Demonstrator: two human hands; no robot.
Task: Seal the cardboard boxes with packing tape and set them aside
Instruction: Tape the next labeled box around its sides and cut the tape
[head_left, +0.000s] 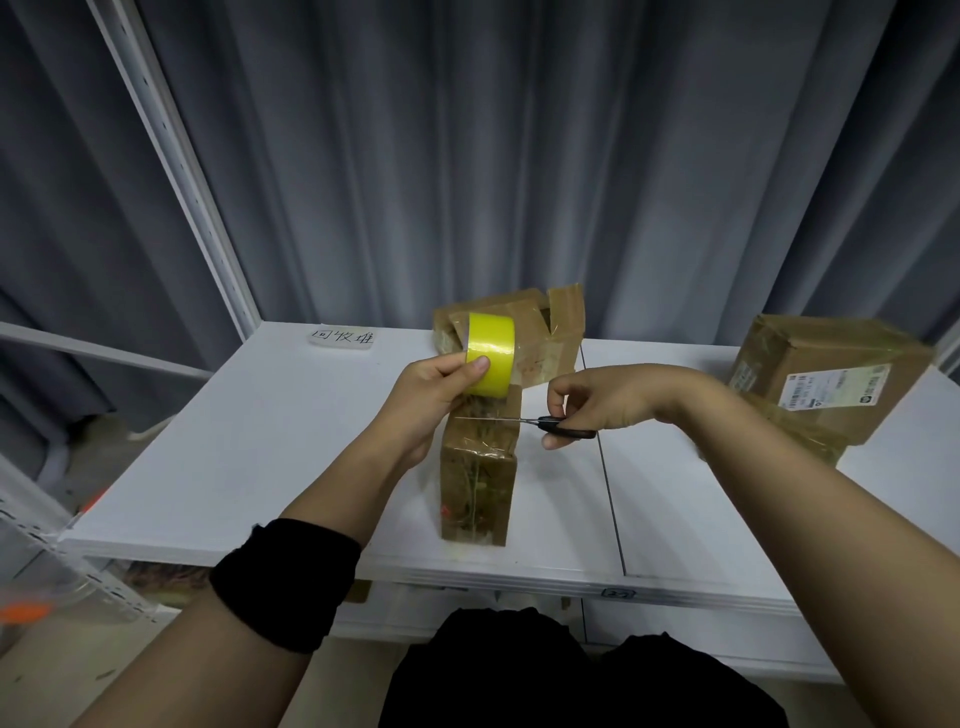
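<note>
The left hand is clamping its grip round the yellow tape roll, holding it just over the narrow box that's standing on the white surface; the right hand is curling its grip round the scissors, blades lying across the box's top; a second box is sitting behind, a third box far right.

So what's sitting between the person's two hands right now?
In the head view, the scissors reach from the right hand toward the left hand, which holds the tape roll, over the narrow cardboard box.
</note>
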